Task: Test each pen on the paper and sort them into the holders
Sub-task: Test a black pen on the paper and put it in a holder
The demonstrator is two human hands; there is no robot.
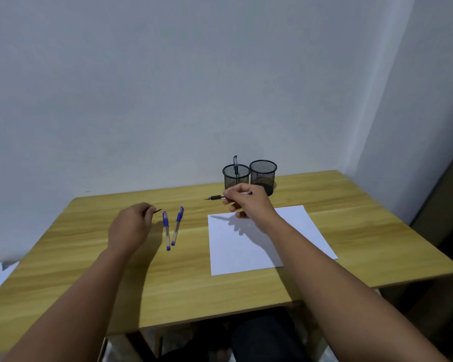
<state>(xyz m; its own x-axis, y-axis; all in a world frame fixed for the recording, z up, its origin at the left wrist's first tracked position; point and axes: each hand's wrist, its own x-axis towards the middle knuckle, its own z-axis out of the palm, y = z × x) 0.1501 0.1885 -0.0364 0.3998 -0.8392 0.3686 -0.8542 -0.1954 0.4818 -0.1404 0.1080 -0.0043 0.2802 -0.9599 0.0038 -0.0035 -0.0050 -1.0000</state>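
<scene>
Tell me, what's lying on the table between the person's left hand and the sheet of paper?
Two blue-capped pens lie side by side on the wooden table, between the left hand and the white paper, in the head view.

We see an evenly lit, fairly dim indoor scene with a cool grey cast on the wall (168,87). Light falls from above and to the right, since the right hand (246,202) throws a soft shadow leftward on the paper (293,231). The table (377,244) shows no glare. Wide-angle distortion bends its edges, and the lower corners look soft and slightly blurred.
</scene>
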